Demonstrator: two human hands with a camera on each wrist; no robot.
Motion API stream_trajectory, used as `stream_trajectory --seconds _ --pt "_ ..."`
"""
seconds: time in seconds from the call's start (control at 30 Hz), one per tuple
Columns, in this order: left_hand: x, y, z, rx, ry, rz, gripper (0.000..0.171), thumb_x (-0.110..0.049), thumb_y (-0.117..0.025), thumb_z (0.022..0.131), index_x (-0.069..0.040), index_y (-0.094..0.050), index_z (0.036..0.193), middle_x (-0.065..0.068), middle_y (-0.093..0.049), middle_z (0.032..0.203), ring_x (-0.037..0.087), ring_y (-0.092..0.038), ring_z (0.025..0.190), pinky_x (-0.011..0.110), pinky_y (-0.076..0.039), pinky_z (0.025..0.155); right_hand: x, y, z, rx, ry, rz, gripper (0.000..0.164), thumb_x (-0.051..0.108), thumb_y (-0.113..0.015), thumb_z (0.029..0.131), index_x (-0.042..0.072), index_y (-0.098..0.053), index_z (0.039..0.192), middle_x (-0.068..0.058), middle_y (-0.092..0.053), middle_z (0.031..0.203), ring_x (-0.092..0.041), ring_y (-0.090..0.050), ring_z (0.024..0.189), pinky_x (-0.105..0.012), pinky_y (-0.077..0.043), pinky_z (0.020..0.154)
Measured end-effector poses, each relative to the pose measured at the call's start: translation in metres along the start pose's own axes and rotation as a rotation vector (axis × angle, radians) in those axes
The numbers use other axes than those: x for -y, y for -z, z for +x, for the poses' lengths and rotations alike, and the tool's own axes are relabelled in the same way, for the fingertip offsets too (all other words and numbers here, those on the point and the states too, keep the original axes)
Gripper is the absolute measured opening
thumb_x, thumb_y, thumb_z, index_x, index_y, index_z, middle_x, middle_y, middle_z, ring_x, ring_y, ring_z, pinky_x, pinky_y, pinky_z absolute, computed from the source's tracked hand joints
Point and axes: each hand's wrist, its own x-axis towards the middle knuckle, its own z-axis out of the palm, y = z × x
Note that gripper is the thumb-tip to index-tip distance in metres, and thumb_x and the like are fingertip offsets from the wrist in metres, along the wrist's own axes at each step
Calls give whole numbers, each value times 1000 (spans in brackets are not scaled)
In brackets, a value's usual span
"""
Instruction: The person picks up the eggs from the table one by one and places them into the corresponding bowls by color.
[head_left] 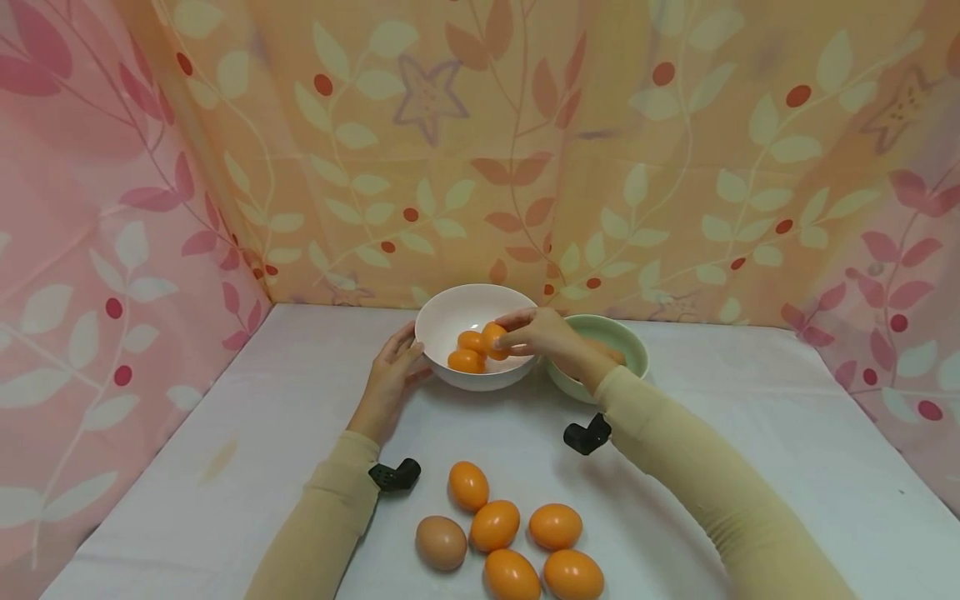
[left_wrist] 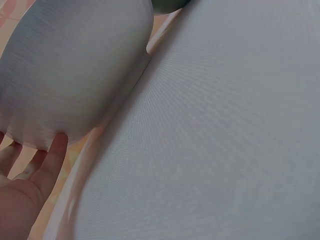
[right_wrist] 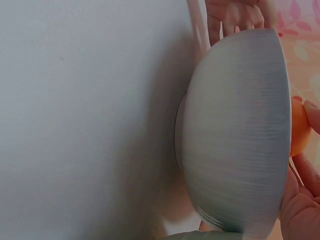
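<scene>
My right hand [head_left: 551,337] pinches an orange egg [head_left: 495,340] just inside the white bowl [head_left: 480,382], beside two more orange eggs [head_left: 467,361] lying in it. In the right wrist view the orange egg [right_wrist: 299,127] shows past the bowl's rim between thumb and fingers. My left hand [head_left: 388,375] holds the bowl's left side, with its thumb at the rim. Seen from the left wrist, spread fingers [left_wrist: 52,162] rest against the bowl's outer wall [left_wrist: 80,65]. A green bowl [head_left: 636,343] stands to the right, partly hidden by the right hand, with something brown inside.
Nearer the front of the white-covered table [head_left: 262,500] lie several orange eggs [head_left: 555,527] and one brown egg [head_left: 441,542]. A patterned cloth [head_left: 480,208] rises behind the bowls and along both sides.
</scene>
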Motion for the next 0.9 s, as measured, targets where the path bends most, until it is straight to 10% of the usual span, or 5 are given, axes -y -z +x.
stream_trajectory --seconds 0.9 --pt "0 -1 2 -2 -16 -23 52 -22 -54 103 -20 -40 152 -3 -32 162 25 -42 142 52 -44 111 4 -14 28 -24 3 -289 41 8 -81 79 0 -72 118 -14 -69 125 -17 -67 96 -25 -59 85"
